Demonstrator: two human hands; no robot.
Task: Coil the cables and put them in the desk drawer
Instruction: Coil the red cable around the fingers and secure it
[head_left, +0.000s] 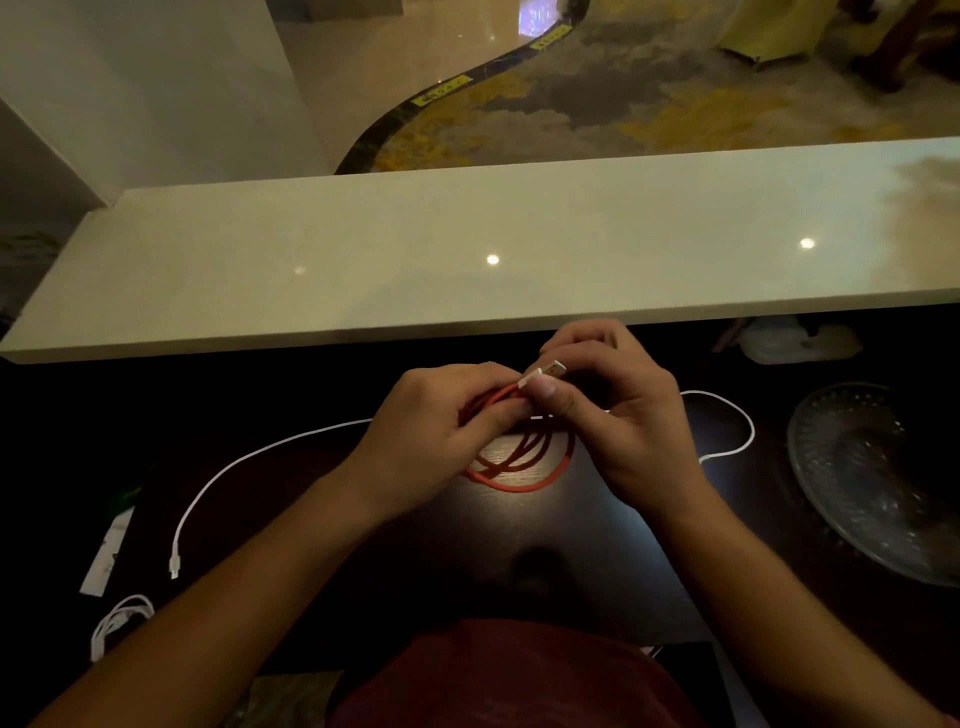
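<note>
Here both hands hold the red cable (519, 470) over the dark desk (545, 545): left hand (441, 431) closed on loops, right hand (618, 410) pinching the plug. Glass dish (878, 483) at right looks empty, w/ white cable (249, 460) lying beside.

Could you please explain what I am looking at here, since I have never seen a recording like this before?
There is no machine: a person wears a camera on the head, so this single picture looks forward and down at their own two hands. The left hand and right hand together hold an orange cable, wound into loops, with its white plug pinched at the right fingertips. On the dark desk a long white cable lies uncoiled, a small white coiled cable sits near left, and a glass dish stands at right. A pale stone ledge runs behind.
</note>
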